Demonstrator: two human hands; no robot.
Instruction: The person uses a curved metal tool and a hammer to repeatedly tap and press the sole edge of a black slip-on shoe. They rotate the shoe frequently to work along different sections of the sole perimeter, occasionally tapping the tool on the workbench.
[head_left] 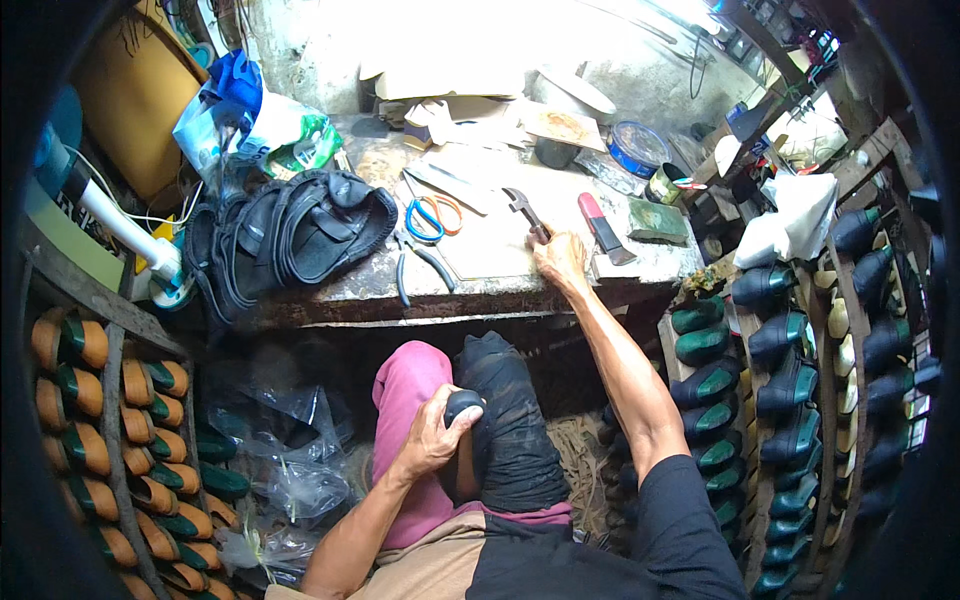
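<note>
My left hand [432, 440] is closed around a dark, rounded shoe-like piece [464, 404] held above my lap; its lower part is hidden by my fingers and knees. At the bench's front edge, my right hand [562, 258] grips the handle of steel pincers [520, 205], whose hooked head points away from me. Right of that hand lies a red-and-grey cutting knife [604, 226]. To its left are pliers with dark blue handles [420, 268], blue-handled scissors [424, 220] and an orange loop [448, 212].
Black strapped sandals [310, 230] are heaped on the bench's left end. A green block [657, 220] and a round blue-rimmed tin [640, 148] stand at the right. Racks of tan shoes [90, 395] and dark shoes [785, 340] flank me. Clear plastic bags [285, 450] lie low left.
</note>
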